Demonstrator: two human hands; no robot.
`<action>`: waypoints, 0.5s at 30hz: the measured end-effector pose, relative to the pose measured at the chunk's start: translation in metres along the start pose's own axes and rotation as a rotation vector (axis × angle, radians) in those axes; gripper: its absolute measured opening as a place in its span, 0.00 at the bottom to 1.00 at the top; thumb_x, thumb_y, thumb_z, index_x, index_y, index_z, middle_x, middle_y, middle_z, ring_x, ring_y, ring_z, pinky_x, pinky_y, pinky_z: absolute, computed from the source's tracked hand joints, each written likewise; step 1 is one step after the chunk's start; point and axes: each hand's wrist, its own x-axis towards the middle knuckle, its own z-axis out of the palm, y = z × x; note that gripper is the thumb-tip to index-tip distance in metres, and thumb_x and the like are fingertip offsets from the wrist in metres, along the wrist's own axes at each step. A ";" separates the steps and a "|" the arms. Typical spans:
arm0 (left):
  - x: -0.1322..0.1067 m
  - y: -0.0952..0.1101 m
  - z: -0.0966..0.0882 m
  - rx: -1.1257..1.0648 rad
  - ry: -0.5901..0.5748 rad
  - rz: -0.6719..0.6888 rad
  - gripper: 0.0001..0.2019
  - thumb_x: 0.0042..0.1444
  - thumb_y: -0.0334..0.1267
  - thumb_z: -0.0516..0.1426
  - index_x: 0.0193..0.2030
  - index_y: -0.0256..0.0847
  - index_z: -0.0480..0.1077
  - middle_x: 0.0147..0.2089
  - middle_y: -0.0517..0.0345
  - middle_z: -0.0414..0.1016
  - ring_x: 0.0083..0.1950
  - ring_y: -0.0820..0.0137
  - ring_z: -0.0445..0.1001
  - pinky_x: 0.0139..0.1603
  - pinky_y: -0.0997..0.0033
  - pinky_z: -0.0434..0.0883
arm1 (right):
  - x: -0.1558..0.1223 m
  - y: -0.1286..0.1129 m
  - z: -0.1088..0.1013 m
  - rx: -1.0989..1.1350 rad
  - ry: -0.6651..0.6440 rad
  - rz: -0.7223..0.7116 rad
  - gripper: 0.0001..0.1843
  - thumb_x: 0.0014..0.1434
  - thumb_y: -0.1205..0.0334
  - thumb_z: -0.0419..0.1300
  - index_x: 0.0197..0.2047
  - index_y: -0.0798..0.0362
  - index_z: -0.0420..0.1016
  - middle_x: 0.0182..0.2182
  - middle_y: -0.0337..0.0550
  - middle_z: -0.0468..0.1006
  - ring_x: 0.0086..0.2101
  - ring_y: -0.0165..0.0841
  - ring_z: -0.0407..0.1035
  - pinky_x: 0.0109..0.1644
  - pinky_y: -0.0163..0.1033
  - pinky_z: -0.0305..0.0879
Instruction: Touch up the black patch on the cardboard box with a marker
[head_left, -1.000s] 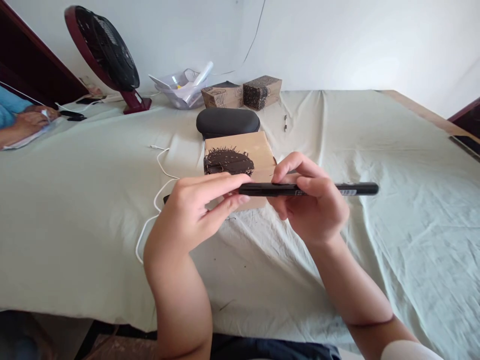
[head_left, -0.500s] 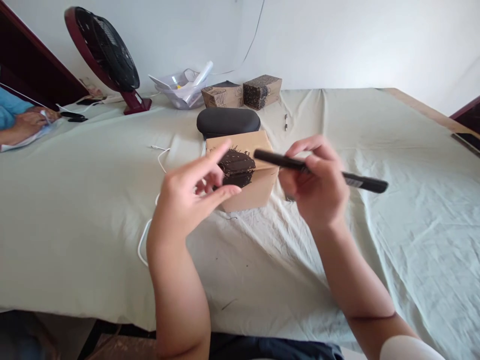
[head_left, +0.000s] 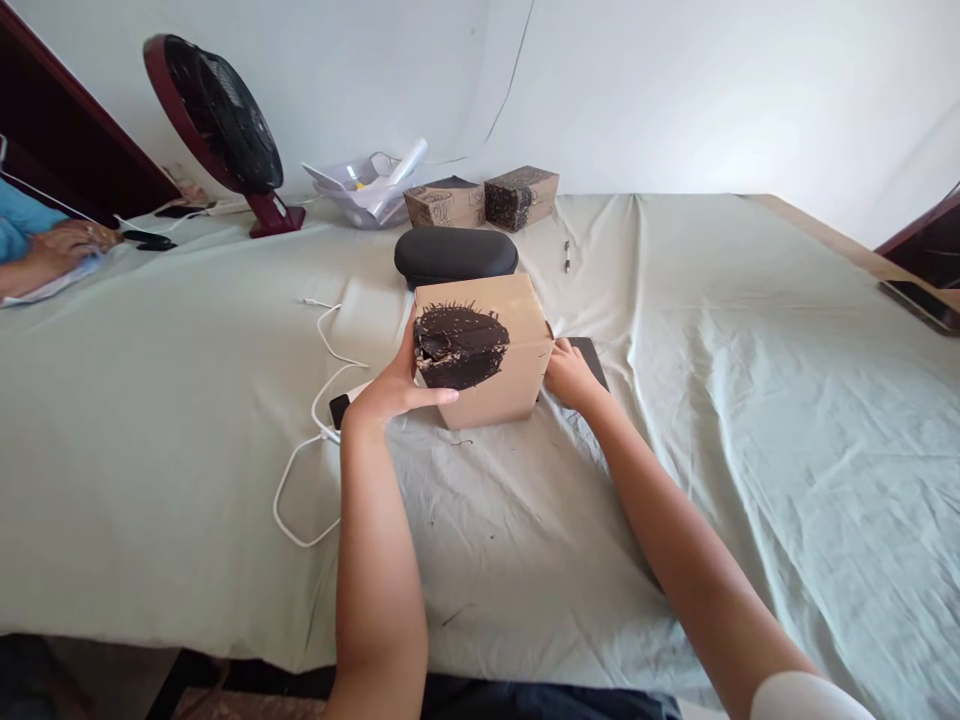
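Observation:
A brown cardboard box (head_left: pixel 517 330) with a black painted patch on its front stands on the pale green cloth (head_left: pixel 187 400). My left hand (head_left: pixel 390 390) grips its left side, thumb on the front face. My right hand (head_left: pixel 568 375) is pressed against the box's lower right side, fingers curled, resting over a dark flat object (head_left: pixel 594 358). The black pen is out of sight.
Behind the box lies a black oval case (head_left: pixel 455 255). A white cable (head_left: pixel 315 440) loops at its left. Further back are two small decorated boxes (head_left: pixel 444 203), a plastic bowl (head_left: pixel 360 190) and a fan (head_left: pixel 225 115). Another person's hand (head_left: pixel 64 245) rests far left. A phone (head_left: pixel 921 303) lies far right.
My hands held a black pen in front of me; both have dropped to the sides of the cardboard box. The pen has gone from view.

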 end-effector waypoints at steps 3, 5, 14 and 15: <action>0.001 -0.005 -0.001 -0.017 0.028 0.011 0.75 0.43 0.54 0.80 0.87 0.54 0.33 0.87 0.42 0.46 0.86 0.35 0.47 0.86 0.31 0.48 | -0.002 0.003 -0.009 -0.058 0.022 0.337 0.34 0.71 0.63 0.57 0.77 0.61 0.63 0.66 0.78 0.69 0.62 0.66 0.64 0.62 0.66 0.61; 0.001 -0.007 -0.002 -0.021 0.036 0.025 0.73 0.44 0.53 0.79 0.86 0.56 0.36 0.88 0.46 0.42 0.86 0.35 0.47 0.86 0.31 0.47 | -0.002 0.005 -0.017 -0.069 -0.042 0.590 0.48 0.68 0.53 0.66 0.81 0.67 0.52 0.66 0.84 0.66 0.64 0.70 0.64 0.64 0.66 0.61; 0.003 -0.014 -0.001 -0.054 0.054 0.062 0.72 0.47 0.51 0.79 0.86 0.60 0.34 0.89 0.50 0.38 0.86 0.39 0.48 0.86 0.35 0.51 | -0.002 0.022 -0.025 0.101 -0.078 0.772 0.59 0.52 0.47 0.80 0.74 0.72 0.62 0.63 0.85 0.71 0.66 0.70 0.68 0.66 0.66 0.67; 0.004 -0.014 -0.001 -0.057 0.058 0.065 0.72 0.47 0.51 0.78 0.86 0.60 0.33 0.89 0.49 0.38 0.86 0.39 0.48 0.86 0.35 0.51 | -0.002 0.027 -0.025 0.126 -0.056 0.721 0.51 0.52 0.48 0.79 0.69 0.71 0.69 0.59 0.81 0.76 0.63 0.68 0.71 0.64 0.65 0.70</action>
